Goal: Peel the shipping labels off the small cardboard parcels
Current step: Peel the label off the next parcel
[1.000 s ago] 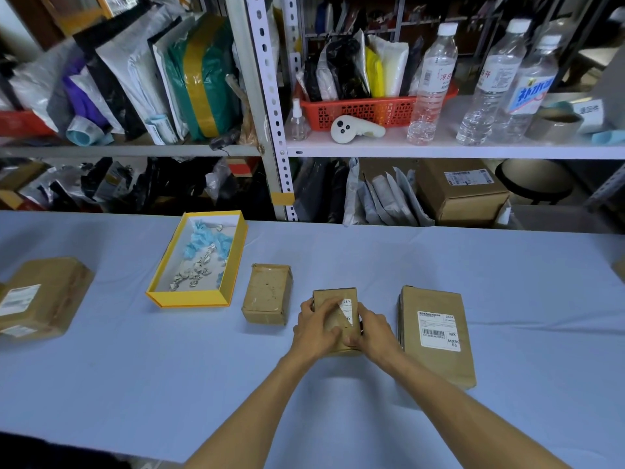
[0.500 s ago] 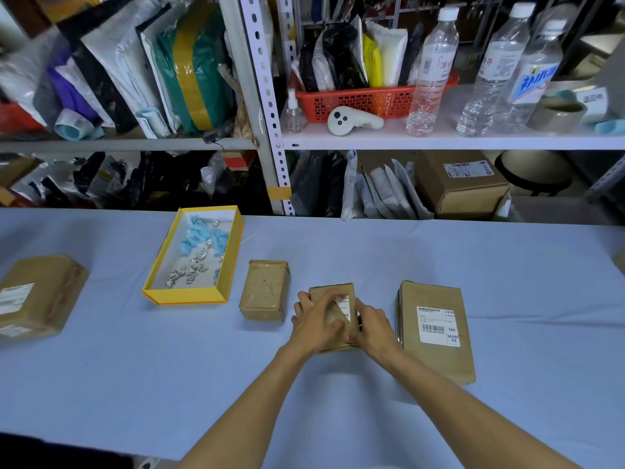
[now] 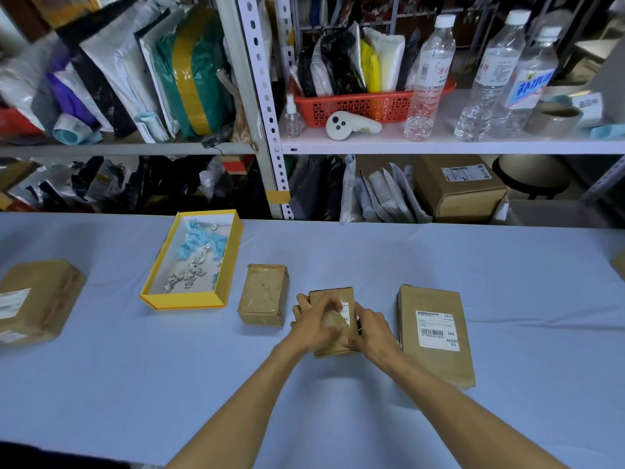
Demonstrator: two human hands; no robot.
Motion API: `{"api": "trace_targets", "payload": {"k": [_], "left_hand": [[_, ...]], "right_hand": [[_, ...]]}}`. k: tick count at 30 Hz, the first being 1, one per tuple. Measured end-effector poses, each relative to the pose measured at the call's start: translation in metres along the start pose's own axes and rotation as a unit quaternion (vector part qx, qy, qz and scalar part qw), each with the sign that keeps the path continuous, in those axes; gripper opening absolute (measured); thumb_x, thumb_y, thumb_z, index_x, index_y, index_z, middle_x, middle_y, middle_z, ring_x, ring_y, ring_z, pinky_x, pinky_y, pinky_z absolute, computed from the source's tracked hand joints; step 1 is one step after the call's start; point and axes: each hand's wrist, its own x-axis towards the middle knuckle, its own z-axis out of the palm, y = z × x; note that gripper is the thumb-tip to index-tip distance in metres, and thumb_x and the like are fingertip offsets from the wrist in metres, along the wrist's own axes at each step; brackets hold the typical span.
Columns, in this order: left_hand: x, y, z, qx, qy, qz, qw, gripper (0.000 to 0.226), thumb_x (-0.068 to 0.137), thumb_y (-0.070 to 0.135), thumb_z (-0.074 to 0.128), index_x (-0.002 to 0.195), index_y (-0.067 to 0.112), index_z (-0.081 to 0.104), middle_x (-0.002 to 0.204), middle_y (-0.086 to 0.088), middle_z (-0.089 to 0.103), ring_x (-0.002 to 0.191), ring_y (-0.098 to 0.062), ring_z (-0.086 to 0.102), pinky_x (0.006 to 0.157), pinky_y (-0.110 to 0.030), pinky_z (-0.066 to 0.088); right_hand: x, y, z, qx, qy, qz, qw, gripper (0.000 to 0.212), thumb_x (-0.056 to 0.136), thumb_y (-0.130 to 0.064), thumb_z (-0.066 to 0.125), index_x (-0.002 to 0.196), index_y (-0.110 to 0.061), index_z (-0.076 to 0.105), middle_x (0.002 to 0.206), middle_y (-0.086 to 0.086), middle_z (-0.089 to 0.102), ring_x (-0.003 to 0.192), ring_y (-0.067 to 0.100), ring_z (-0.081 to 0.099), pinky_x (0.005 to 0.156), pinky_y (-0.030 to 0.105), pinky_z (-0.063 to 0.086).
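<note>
My left hand and right hand, forearms converging, both grip the small parcel; left fingers arch over its label.

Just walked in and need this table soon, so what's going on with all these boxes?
A person is stripping shipping labels off small cardboard parcels. Both hands are on the middle parcel: the left hand and the right hand work at its white label, which is only partly visible. The parcel to its right has its label fully on; the one to the left shows none. A yellow tray behind holds crumpled scraps.
</note>
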Motion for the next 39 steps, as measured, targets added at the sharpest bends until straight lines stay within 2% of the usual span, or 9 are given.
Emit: {"api": "trace_targets", "payload": {"k": [7, 11, 20, 25, 28, 31, 34, 37, 39], "left_hand": [[-0.004, -0.001, 0.003, -0.032, 0.006, 0.026, 0.999, 0.057, 0.082, 0.021, 0.052, 0.124, 0.058, 0.040, 0.121, -0.002, 0.027, 0.116, -0.025, 0.028, 0.109, -0.038, 0.028], [-0.004, -0.005, 0.004, -0.010, 0.013, 0.031, 0.999, 0.054, 0.088, 0.017, 0.052, 0.126, 0.054, 0.042, 0.123, -0.003, 0.027, 0.117, -0.025, 0.029, 0.110, -0.041, 0.029], [0.003, 0.002, 0.003, -0.012, 0.026, 0.011, 1.000, 0.039, 0.086, 0.017, 0.044, 0.108, 0.050, 0.049, 0.113, -0.003, 0.030, 0.109, -0.025, 0.033, 0.104, -0.043, 0.035], [0.003, 0.005, 0.007, 0.030, 0.015, -0.007, 0.999, 0.015, 0.087, 0.024, 0.047, 0.097, 0.034, 0.050, 0.115, -0.004, 0.027, 0.110, -0.028, 0.032, 0.096, -0.043, 0.036], [0.002, -0.004, 0.008, -0.029, 0.015, 0.008, 0.999, 0.027, 0.086, 0.021, 0.049, 0.107, 0.039, 0.048, 0.122, -0.002, 0.028, 0.115, -0.025, 0.030, 0.101, -0.039, 0.034], [0.003, -0.003, 0.008, -0.107, 0.042, 0.026, 0.993, 0.043, 0.086, 0.011, 0.050, 0.117, 0.042, 0.050, 0.125, -0.001, 0.035, 0.116, -0.021, 0.027, 0.100, -0.028, 0.026], [0.006, 0.001, 0.011, -0.157, 0.092, 0.015, 0.983, 0.040, 0.087, 0.010, 0.053, 0.105, 0.045, 0.056, 0.125, -0.001, 0.036, 0.116, -0.019, 0.028, 0.101, -0.024, 0.026], [0.013, 0.002, 0.016, -0.145, 0.121, 0.017, 0.982, 0.033, 0.086, 0.015, 0.058, 0.091, 0.048, 0.058, 0.130, -0.001, 0.040, 0.117, -0.015, 0.024, 0.097, -0.020, 0.024], [0.016, 0.004, 0.016, -0.126, 0.129, 0.021, 0.983, 0.026, 0.085, 0.019, 0.063, 0.083, 0.045, 0.060, 0.127, 0.002, 0.037, 0.119, -0.015, 0.024, 0.099, -0.026, 0.025]], "right_hand": [[0.000, -0.002, 0.000, -0.008, -0.001, -0.001, 1.000, 0.055, 0.070, -0.019, 0.069, 0.123, -0.018, 0.052, 0.098, 0.008, 0.068, 0.094, 0.030, 0.062, 0.081, 0.036, 0.054], [-0.001, -0.001, 0.000, -0.005, -0.002, -0.004, 1.000, 0.055, 0.070, -0.020, 0.070, 0.122, -0.018, 0.053, 0.096, 0.007, 0.068, 0.092, 0.029, 0.063, 0.079, 0.035, 0.054], [-0.001, -0.001, 0.000, 0.003, 0.000, -0.004, 1.000, 0.053, 0.069, -0.018, 0.070, 0.119, -0.018, 0.054, 0.093, 0.009, 0.066, 0.091, 0.030, 0.063, 0.080, 0.036, 0.055], [-0.001, 0.000, 0.000, 0.006, 0.000, 0.001, 1.000, 0.052, 0.068, -0.019, 0.069, 0.118, -0.018, 0.054, 0.094, 0.009, 0.066, 0.092, 0.030, 0.062, 0.079, 0.037, 0.055], [0.000, 0.000, 0.000, 0.008, -0.001, 0.000, 1.000, 0.054, 0.068, -0.020, 0.069, 0.120, -0.019, 0.054, 0.095, 0.009, 0.066, 0.091, 0.030, 0.063, 0.079, 0.037, 0.055], [0.001, 0.001, 0.000, 0.007, -0.002, 0.000, 1.000, 0.054, 0.069, -0.020, 0.069, 0.121, -0.019, 0.053, 0.094, 0.009, 0.067, 0.090, 0.029, 0.063, 0.078, 0.036, 0.055], [0.000, 0.001, 0.001, 0.009, -0.002, -0.001, 1.000, 0.054, 0.070, -0.020, 0.068, 0.122, -0.021, 0.053, 0.094, 0.008, 0.067, 0.089, 0.028, 0.063, 0.079, 0.037, 0.055], [-0.002, 0.001, 0.002, 0.010, -0.006, -0.001, 1.000, 0.054, 0.070, -0.019, 0.068, 0.122, -0.021, 0.052, 0.097, 0.008, 0.066, 0.091, 0.028, 0.063, 0.080, 0.037, 0.055], [-0.002, 0.002, 0.002, 0.007, -0.010, -0.005, 1.000, 0.057, 0.070, -0.019, 0.069, 0.124, -0.021, 0.051, 0.098, 0.007, 0.066, 0.093, 0.028, 0.063, 0.081, 0.038, 0.055]]}}
